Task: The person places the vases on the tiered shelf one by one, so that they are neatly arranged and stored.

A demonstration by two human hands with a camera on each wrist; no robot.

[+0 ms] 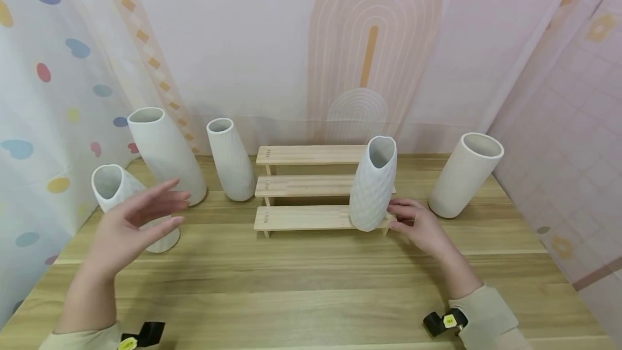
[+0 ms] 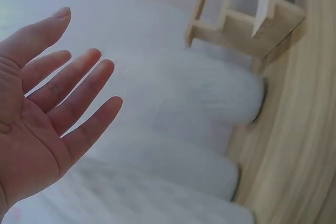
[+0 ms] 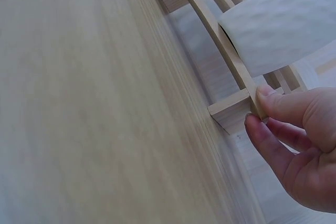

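Note:
My right hand [image 1: 419, 224] pinches the right end of the lowest board of a three-tier wooden stand [image 1: 301, 218] between thumb and fingers. In the right wrist view the thumb [image 3: 286, 106] lies on top of the board, with fingertips beneath it. On that board's right end stands a white vase [image 1: 371, 190] with a dimpled surface and a wavy rim, right beside this hand. My left hand [image 1: 133, 226] is raised at the left, fingers spread and nothing in it. It partly covers another white vase [image 1: 114, 185] behind it in the head view.
A tall white vase [image 1: 167, 155] and a slimmer ribbed vase [image 1: 232, 163] stand left of the stand. At the right is a wide ribbed vase [image 1: 464, 177]. All are on a wooden table [image 1: 301, 296], with patterned cloth [image 1: 243, 58] hanging behind and at the sides.

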